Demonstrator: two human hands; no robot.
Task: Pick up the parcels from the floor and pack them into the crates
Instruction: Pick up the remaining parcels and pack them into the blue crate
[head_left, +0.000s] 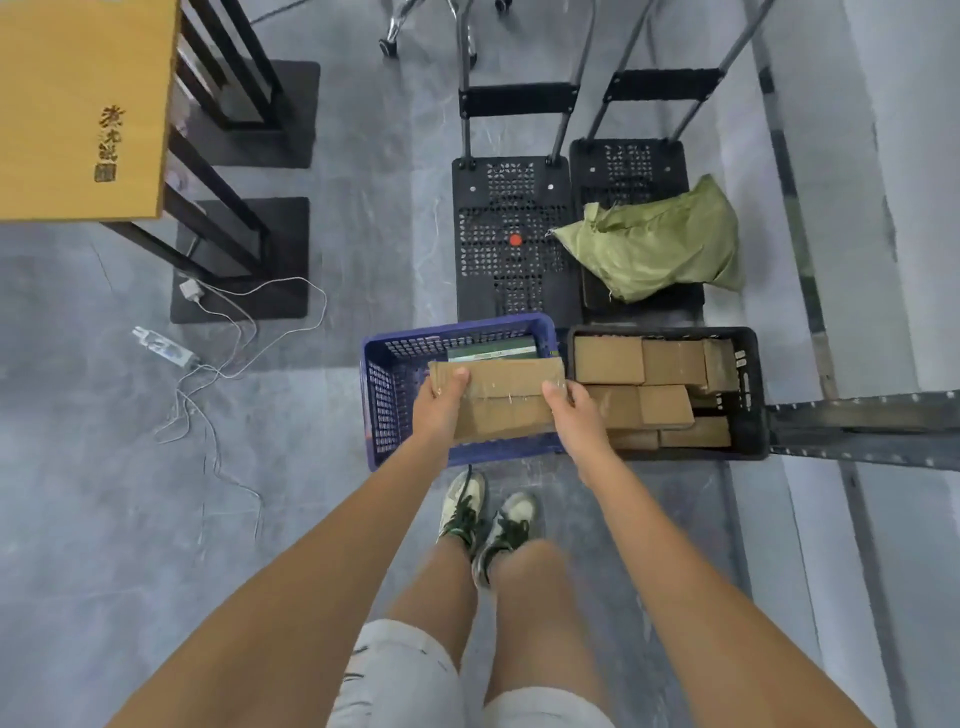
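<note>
A flat brown cardboard parcel (506, 397) with clear tape hangs over the blue crate (376, 374). My left hand (441, 402) grips its left end, thumb on top. My right hand (569, 408) grips its right end. Under the parcel, a green-topped item (491, 349) lies at the far side of the blue crate. Beside it on the right stands a black crate (753, 395) holding several cardboard parcels (608, 359).
Two black folding trolleys (511, 223) stand behind the crates; a green sack (657, 241) lies on the right one. White cables and a power strip (166, 348) trail on the floor at left. A wooden table (78, 104) on black frames sits far left. A metal rack beam (862, 426) runs at right.
</note>
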